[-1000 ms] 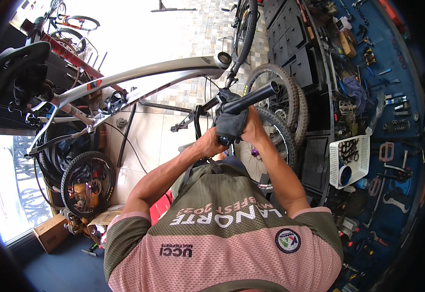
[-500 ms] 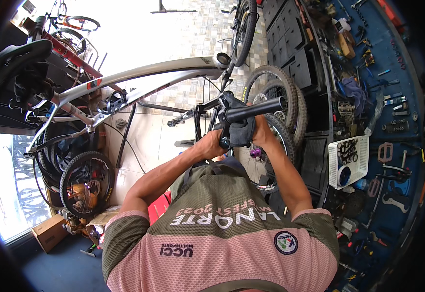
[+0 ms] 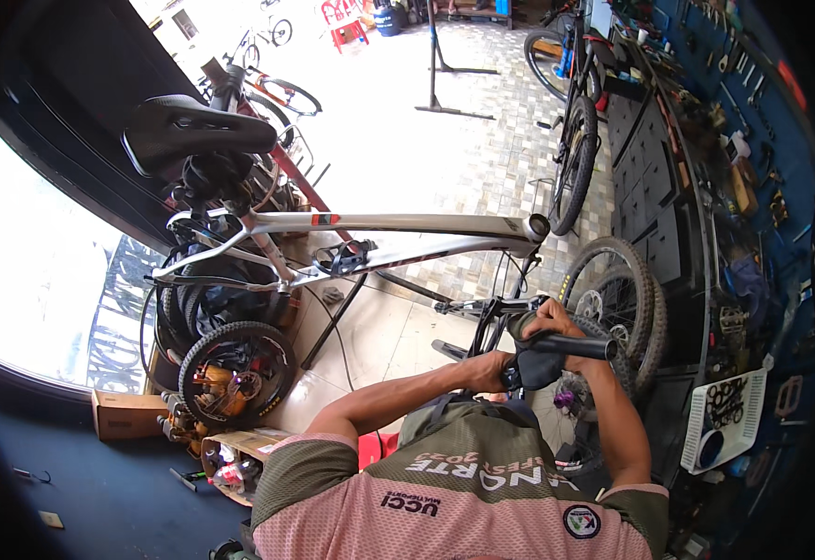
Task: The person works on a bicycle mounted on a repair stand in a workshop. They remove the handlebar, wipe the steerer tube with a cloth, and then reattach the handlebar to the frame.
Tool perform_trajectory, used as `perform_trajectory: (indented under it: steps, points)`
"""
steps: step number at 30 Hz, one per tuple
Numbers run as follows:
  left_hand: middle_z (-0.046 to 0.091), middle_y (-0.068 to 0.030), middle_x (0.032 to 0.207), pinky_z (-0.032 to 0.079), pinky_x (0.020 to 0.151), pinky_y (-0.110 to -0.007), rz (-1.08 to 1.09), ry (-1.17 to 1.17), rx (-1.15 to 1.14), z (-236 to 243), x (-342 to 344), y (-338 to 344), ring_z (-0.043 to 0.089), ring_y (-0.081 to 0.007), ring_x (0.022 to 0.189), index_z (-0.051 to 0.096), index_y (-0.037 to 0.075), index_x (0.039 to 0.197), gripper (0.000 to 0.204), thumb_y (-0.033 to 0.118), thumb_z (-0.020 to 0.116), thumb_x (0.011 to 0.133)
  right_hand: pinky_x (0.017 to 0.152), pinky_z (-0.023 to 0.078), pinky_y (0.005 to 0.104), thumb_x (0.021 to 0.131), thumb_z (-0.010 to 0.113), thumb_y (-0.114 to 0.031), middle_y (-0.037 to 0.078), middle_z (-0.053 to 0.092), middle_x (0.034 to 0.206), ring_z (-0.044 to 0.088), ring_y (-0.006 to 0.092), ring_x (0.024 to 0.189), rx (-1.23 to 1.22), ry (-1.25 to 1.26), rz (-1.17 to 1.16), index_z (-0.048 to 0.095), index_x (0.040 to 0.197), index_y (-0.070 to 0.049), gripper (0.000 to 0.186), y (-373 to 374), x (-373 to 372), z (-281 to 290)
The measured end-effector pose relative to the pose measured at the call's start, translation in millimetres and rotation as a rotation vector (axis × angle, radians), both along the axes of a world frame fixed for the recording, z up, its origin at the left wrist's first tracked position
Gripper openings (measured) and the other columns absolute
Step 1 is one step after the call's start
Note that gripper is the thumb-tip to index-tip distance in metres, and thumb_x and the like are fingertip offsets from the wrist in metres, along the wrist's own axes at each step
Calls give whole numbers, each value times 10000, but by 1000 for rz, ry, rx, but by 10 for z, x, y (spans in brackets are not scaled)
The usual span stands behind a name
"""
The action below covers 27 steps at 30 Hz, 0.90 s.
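- My left hand [image 3: 492, 371] is closed around the near side of the dark grey cloth [image 3: 540, 371]; its fingers are partly hidden.
- My right hand [image 3: 554, 320] is curled tight at the far side, fingers bent; just what lies inside its grip I cannot tell.
- The black fork tube [image 3: 586, 347] lies between my hands and juts out to their right; the cloth bunches around its inner part, while the outer end is bare.
- The silver bicycle frame [image 3: 398, 223] is ahead and left of my hands, apart from the tube; no fork shows in its front end; so joining the two is undone.
- Loose wheels [image 3: 654, 303] stand right of my hands; the white basket [image 3: 753, 422] of dark parts is farther right.
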<state>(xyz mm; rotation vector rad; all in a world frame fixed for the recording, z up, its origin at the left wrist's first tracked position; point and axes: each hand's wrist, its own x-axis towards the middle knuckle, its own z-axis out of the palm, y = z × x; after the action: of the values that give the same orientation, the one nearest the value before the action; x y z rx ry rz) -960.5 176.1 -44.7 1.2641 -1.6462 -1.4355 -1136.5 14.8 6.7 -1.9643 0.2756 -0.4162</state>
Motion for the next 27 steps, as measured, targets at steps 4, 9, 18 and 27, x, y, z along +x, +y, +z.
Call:
perform_trajectory:
  steps: [4, 9, 18, 27]
  points:
    - [711, -189, 781, 540, 646, -425, 74, -143, -57, 102, 104, -62, 704, -300, 683, 634, 2, 1024, 291, 73, 727, 758, 876, 451, 354, 862, 740, -178, 80, 567, 1006, 565, 234, 951, -111, -105, -103, 761, 1135, -90, 287, -52, -7, 105]
    - [722, -266, 861, 559, 736, -450, 200, -233, -18, -132, 8, -85, 752, -346, 800, 683, -15, 1044, 331, 175, 780, 792, 1009, 504, 437, 917, 683, -199, 200, 698, 1233, 679, 357, 1099, -35, 72, -430, 715, 1198, -41, 324, 127, -57, -41]
    - [718, -216, 900, 561, 778, -434, 179, -102, -47, -155, 21, -209, 714, -370, 837, 642, 28, 1096, 301, 179, 748, 858, 895, 530, 441, 819, 838, -140, 161, 611, 1096, 646, 346, 1001, -306, -23, -746, 605, 1295, -14, 545, 626, 137, -273]
    - [678, -142, 990, 536, 823, -422, 189, -77, -11, -107, 8, -154, 629, -267, 873, 584, 49, 1289, 545, 60, 780, 781, 929, 550, 339, 951, 742, -154, 84, 718, 1060, 690, 159, 989, -13, -96, -650, 610, 1347, 7, 447, 399, 402, -215]
